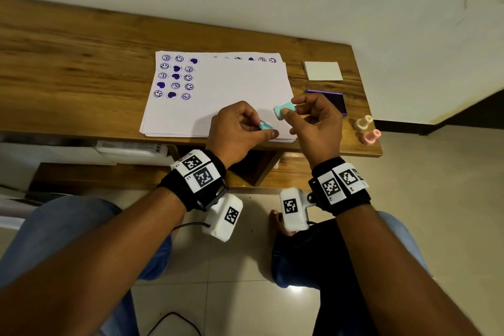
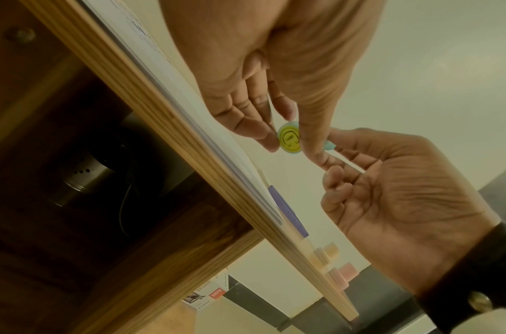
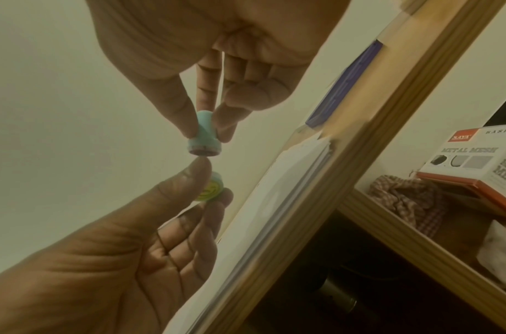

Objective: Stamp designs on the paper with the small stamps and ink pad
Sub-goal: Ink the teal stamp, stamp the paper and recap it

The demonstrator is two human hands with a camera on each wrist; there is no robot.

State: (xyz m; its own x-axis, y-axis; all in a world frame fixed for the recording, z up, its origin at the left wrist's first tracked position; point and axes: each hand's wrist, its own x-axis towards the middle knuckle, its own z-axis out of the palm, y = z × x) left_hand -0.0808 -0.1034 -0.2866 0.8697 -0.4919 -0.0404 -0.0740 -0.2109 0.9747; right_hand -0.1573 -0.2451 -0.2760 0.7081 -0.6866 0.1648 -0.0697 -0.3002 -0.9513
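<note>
Pinched between thumb and fingertips of the right hand (image 1: 316,120): one small teal plastic stamp (image 1: 283,111), held above the near edge of the white paper sheet (image 1: 240,90); the left hand (image 1: 237,128) pinched its round teal cap with the yellow smiley label (image 2: 289,139), separated from the stamp. I logged the step as uncapping, before inking. Next move, as I judged it: carry the stamp right to the open purple ink pad (image 1: 331,99) just beside the paper, press face-down, then print on blank paper right of the existing purple designs.
</note>
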